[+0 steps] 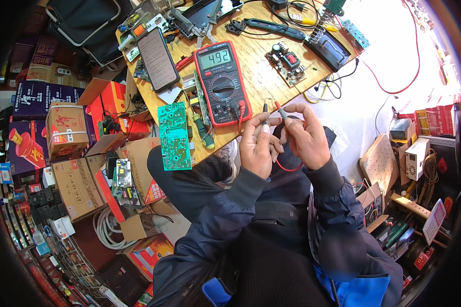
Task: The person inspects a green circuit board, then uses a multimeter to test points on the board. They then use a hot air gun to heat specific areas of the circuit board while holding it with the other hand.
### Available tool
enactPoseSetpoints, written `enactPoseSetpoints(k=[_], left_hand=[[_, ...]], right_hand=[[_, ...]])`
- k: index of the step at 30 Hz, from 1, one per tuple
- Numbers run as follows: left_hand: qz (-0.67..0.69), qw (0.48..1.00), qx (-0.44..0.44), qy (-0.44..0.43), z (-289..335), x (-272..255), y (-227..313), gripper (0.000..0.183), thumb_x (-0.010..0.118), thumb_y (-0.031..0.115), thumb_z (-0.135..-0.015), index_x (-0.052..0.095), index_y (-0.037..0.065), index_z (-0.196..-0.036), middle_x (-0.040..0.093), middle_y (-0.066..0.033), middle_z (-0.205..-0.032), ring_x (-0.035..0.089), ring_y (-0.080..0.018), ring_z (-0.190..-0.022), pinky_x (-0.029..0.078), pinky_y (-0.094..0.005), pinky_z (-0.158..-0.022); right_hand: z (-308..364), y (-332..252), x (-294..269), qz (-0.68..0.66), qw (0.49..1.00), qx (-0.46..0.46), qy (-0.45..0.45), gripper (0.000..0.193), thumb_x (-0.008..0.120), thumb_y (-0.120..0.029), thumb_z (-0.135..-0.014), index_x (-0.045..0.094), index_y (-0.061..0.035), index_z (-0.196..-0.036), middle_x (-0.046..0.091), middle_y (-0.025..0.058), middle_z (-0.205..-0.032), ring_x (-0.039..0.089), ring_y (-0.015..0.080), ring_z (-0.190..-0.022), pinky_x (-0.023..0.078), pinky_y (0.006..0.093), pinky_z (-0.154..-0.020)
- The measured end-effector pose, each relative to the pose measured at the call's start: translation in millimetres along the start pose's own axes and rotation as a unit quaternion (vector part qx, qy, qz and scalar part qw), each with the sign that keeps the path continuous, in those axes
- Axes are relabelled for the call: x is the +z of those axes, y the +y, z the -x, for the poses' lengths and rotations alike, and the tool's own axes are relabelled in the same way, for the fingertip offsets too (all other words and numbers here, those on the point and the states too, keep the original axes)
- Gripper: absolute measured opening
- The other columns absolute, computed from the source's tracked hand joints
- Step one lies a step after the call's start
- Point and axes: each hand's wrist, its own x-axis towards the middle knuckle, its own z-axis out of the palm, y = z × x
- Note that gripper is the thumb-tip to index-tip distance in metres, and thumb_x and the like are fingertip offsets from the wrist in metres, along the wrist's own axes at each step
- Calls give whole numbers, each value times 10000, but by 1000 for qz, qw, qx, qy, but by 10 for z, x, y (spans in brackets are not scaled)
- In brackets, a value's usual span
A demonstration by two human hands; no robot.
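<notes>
My left hand (257,148) pinches a black test probe (265,113) just past the table's front edge. Beside it, my right hand (308,137) grips a red-tipped test probe (281,111), and its red lead loops below my fingers. Both tips point up and lie close together at a tiny thin part (270,99), too small to make out. To the left of the probes a red multimeter (223,84) lies on the table, its display lit with digits and a red plug in its lower right socket.
The wooden table (256,56) also carries a phone (158,59), a small circuit board (287,65), pliers (202,28) and a soldering iron stand (329,48). A green circuit board (174,135) and a green-handled screwdriver (204,132) overhang the near edge. Cardboard boxes (79,187) crowd the left.
</notes>
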Motion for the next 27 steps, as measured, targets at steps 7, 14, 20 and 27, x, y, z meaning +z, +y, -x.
enactPoseSetpoints(k=[7,14,20,27], left_hand=[[-11,999,27,-16,143,-11,78,288,435,130,-1111,486,50,-1382,654,-167,-1261,625,-77,-657,435,-188,-487],[-25,998,19,-50,539,-120,269,297,451,115,-1101,490,37,-1385,646,-161,-1268,624,-90,-689,427,-193,-511],[-38,997,17,-59,854,-243,410,280,447,87,-1080,502,37,-1349,644,-205,-1262,658,-119,-695,472,-207,-542],[-26,998,34,-52,1077,-406,542,280,454,80,-1069,499,26,-1341,643,-206,-1274,674,-131,-737,509,-218,-587]], right_hand=[[134,-73,-55,17,999,-23,19,278,531,-105,-1049,496,-1,-1304,630,39,-720,464,45,-495,343,206,-453],[453,-38,-165,59,997,-49,29,307,531,-117,-1061,476,14,-1333,660,49,-780,485,39,-523,363,186,-470],[781,55,-90,40,997,-62,14,326,541,-113,-1071,504,-28,-1383,706,70,-912,524,36,-559,388,177,-489],[1014,78,184,33,996,-80,-31,215,534,-68,-1076,596,-34,-1279,731,88,-1024,577,41,-615,423,182,-512]])
